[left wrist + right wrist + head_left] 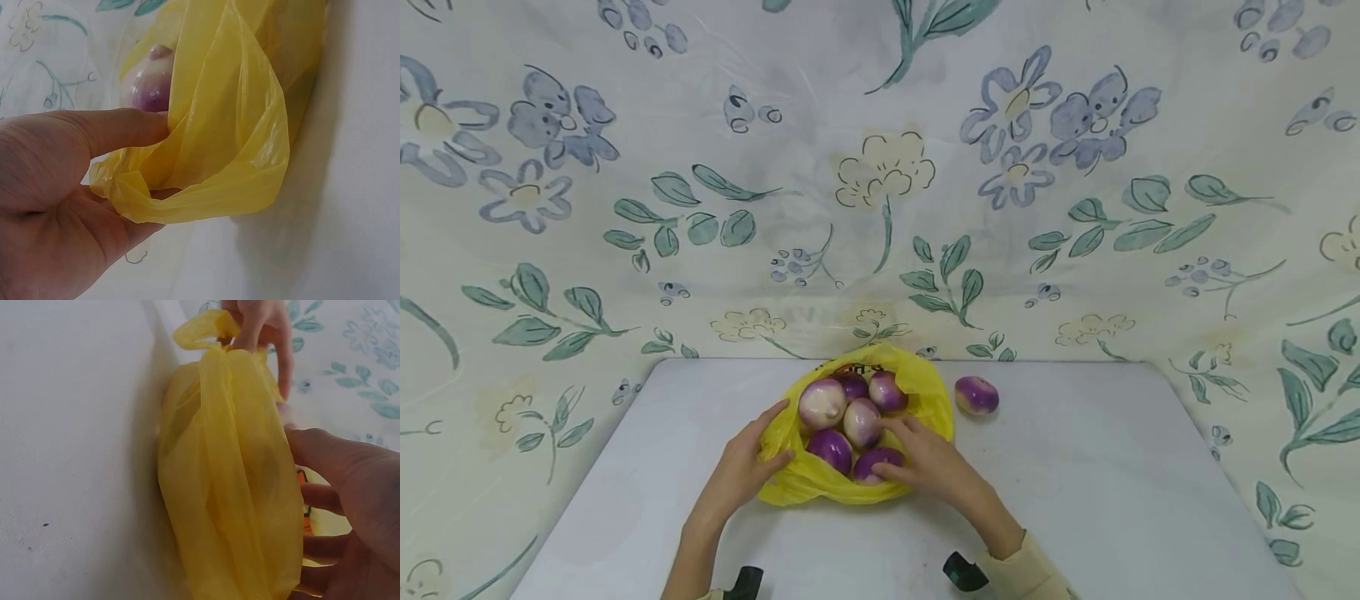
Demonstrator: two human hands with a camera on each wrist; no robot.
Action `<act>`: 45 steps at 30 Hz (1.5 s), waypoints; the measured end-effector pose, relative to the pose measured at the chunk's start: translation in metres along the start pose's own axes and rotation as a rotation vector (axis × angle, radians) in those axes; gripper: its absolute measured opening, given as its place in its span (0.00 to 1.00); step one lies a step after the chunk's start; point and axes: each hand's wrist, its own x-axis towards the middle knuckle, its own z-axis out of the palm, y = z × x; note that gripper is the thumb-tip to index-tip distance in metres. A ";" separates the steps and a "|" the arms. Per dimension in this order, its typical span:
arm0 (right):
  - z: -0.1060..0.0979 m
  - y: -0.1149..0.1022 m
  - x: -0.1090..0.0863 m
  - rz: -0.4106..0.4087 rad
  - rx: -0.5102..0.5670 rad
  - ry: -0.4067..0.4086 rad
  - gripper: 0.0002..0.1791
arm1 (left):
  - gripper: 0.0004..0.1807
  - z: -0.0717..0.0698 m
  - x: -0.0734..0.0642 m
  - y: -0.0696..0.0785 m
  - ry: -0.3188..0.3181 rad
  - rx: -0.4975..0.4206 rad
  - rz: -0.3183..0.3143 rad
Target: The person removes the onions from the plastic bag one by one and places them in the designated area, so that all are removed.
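A yellow plastic bag (928,383) lies with its mouth spread wide around several purple-and-white turnips (822,404). At its left side my left hand (743,462) holds the bag's edge. In the left wrist view, the thumb (128,131) lies on the yellow plastic and the fingers go behind a fold of it. My right hand (936,462) reaches over the bag's right rim, fingers spread among the turnips. Its thumb is at the front right turnip (868,463), its fingertips beside the middle one (861,422). In the right wrist view, the bag partly hides these fingers.
One more turnip (977,395) lies outside the bag, to its right on the white table (1075,475). Behind the table hangs a floral cloth (820,233), which also shows along both sides. Dark wrist devices (964,572) are at both forearms.
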 end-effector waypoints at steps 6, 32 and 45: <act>0.001 -0.001 0.002 -0.049 -0.057 -0.046 0.36 | 0.40 -0.001 -0.001 0.000 0.004 -0.001 0.003; -0.001 -0.006 0.003 -0.064 -0.179 -0.183 0.32 | 0.40 0.004 0.001 -0.005 0.008 0.003 0.012; 0.000 -0.002 0.002 -0.078 -0.135 -0.167 0.30 | 0.40 0.003 0.000 -0.004 0.010 0.000 0.017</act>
